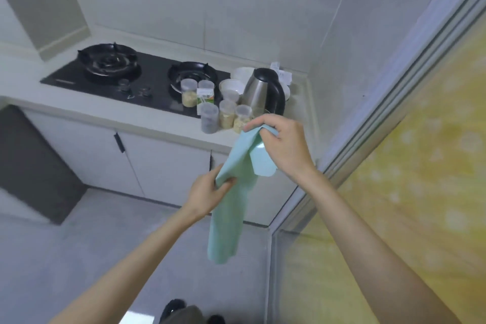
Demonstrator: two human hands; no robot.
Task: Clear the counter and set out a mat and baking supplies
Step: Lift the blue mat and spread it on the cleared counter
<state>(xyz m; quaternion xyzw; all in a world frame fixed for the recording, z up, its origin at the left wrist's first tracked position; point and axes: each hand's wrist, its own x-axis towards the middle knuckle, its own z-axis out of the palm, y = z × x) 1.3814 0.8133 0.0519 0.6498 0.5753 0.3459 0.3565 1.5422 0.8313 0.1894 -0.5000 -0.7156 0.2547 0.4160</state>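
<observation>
Mat, pale green, limp, flexible sheet (231,208), hangs in air in front of white counter (147,118), not yet laid. Right hand (282,144) grips its top edge, fingers curled; left hand (210,192) pinches the side. Clear lidded plastic jars (226,113) and steel electric kettle (263,92) crowd the counter's right end beside black gas hob (126,73); clearing looks unfinished.
</observation>
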